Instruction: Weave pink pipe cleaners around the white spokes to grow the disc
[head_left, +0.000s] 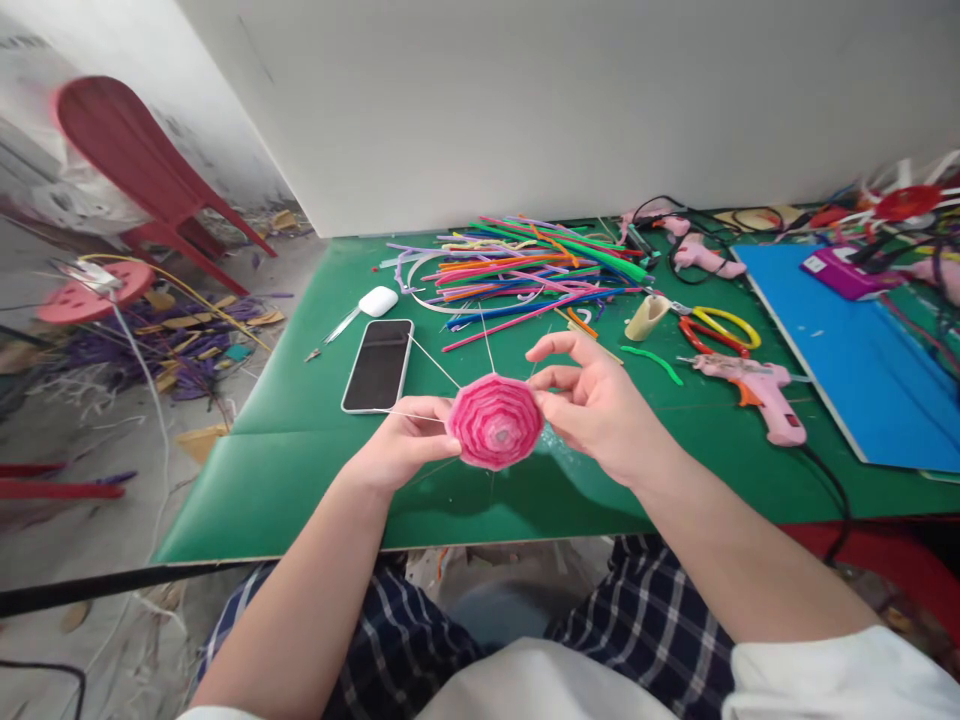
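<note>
Both hands are up over the green surface (pixel 300 480), and between them sits a pink woven disc (pixel 495 422), rings of light and dark pink, facing the camera. The left hand (pixel 401 445) has its grip closed on the disc's rim at 9 o'clock, thumb on the front edge. The right hand (pixel 592 400) meets the rim at 3 o'clock, its grip narrow, fingers loosely curled and the index finger lifted; I cannot tell whether it actually pinches the rim. Thin wire spokes (pixel 435 362) stick out of the disc toward 10 and 12 o'clock. At 10 o'clock from the disc, a dark-screened phone (pixel 377 365) lies flat, and just beyond it a white earbud case (pixel 378 300). At 12 o'clock, a big loose heap of coloured pipe cleaners (pixel 525 270) spreads across the surface. At 3 o'clock, well apart from the hands, a pink glue gun (pixel 757 385) lies on its side, with a pale tape roll (pixel 646 318) and yellow-and-red handled cutters (pixel 720 330) just behind it. Further right, a blue mat (pixel 847 350). Off the surface at 10 o'clock, a red chair (pixel 142 170) stands on a littered floor.
</note>
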